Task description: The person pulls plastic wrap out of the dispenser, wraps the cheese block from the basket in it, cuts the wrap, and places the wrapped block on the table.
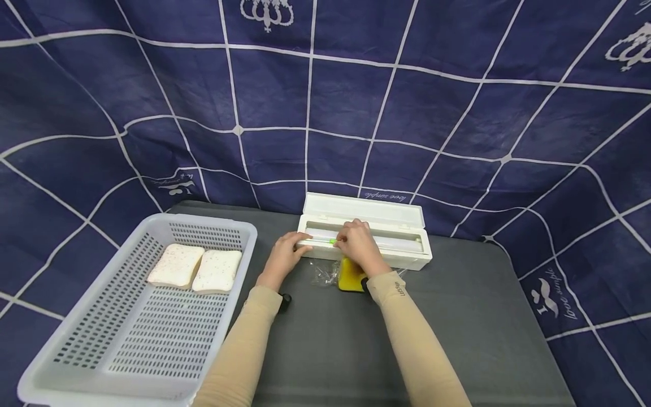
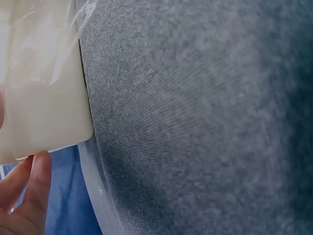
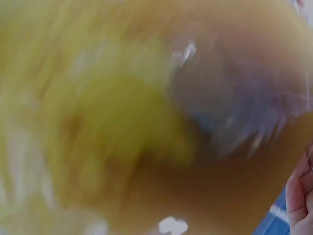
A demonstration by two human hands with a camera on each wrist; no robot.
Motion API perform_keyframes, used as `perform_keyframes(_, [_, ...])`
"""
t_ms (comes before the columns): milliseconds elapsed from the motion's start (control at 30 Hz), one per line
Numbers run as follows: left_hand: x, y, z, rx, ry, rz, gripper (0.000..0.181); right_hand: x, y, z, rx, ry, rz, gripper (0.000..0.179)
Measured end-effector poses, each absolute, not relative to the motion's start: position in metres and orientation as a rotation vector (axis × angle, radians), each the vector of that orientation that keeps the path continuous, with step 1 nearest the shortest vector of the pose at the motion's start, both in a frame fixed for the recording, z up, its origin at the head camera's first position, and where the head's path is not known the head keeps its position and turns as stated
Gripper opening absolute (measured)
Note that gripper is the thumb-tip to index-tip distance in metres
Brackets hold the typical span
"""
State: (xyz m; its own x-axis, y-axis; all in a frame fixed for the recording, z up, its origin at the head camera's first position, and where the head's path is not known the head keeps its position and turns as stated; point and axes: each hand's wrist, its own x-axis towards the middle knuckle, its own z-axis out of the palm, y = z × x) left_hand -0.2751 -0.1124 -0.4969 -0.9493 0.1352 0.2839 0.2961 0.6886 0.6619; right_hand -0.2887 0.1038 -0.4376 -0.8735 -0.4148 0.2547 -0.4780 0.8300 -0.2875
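A white cling film dispenser box (image 1: 396, 258) stands with its lid (image 1: 363, 210) raised, a pale roll (image 1: 402, 244) inside. My left hand (image 1: 281, 257) grips its left end, fingers over the front edge and thumb lower down. The left wrist view has fingertips (image 2: 41, 169) against the end of the box. At the front rim my right hand (image 1: 360, 246) pinches a small bright green slide cutter (image 1: 333, 241). Under my right wrist lies a yellow bread-slice-shaped piece (image 1: 350, 278), with clear film (image 1: 323, 272) around it. It fills the right wrist view as a blur.
To the left a light grey perforated basket (image 1: 122, 390) holds two white speckled bread-slice-shaped pieces (image 1: 175, 264). The grey tabletop (image 1: 325, 350) runs back to a navy cloth (image 1: 335, 102) with white lines, which hangs behind and at both sides.
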Motion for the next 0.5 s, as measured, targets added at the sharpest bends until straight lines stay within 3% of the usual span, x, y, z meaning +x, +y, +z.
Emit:
perform_keyframes(233, [-0.276, -0.117, -0.497, -0.314, -2.707, -1.110, 0.031, -0.287, 0.151, -0.439, 0.643, -2.798, 0.529, 0.002])
perform_keyframes(500, [-0.273, -0.119, -0.499, -0.317, -2.728, -1.112, 0.030, -0.282, 0.168, -0.443, 0.653, -2.807, 0.533, 0.004])
